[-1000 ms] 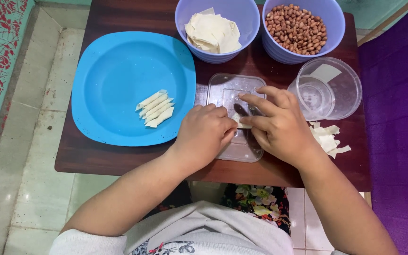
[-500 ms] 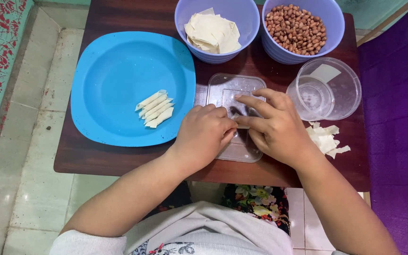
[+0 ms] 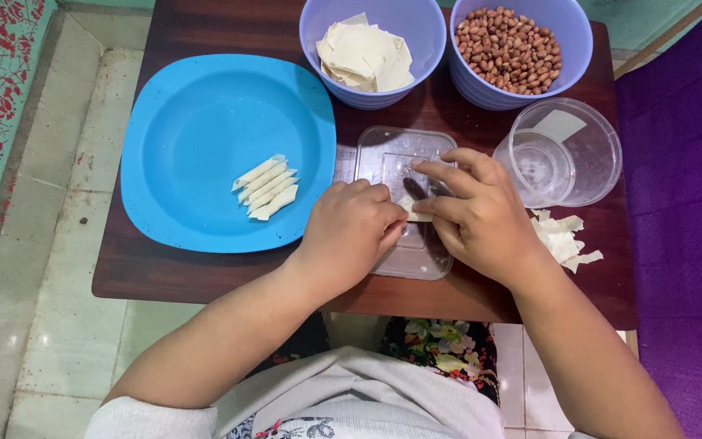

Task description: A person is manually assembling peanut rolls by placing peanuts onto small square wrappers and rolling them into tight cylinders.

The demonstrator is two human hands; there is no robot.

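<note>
Both hands worked a small pastry wrapper (image 3: pixel 413 210) over the clear plastic tray (image 3: pixel 404 154), mid-table.

Left hand (image 3: pixel 349 232) had its fingers curled and pressed together onto the wrapper's near edge; right hand (image 3: pixel 481 215) pinched the far side with fingertips (image 3: pixel 418 165) extended. The wrapper sat between the two hands, mostly hidden, touching the tray. It looked thin, soft and light, likely to tear or crease, so best held by the edges with light fingertip pressure. Blue plate (image 3: pixel 205 146) to the left held a few finished rolls (image 3: pixel 266 187). Behind: one bowl of stacked wrappers (image 3: pixel 365 55), one bowl of peanuts (image 3: pixel 513 49). Clear round container (image 3: pixel 566 154) to the right, scraps (image 3: pixel 562 240) just beside the right hand.
</note>
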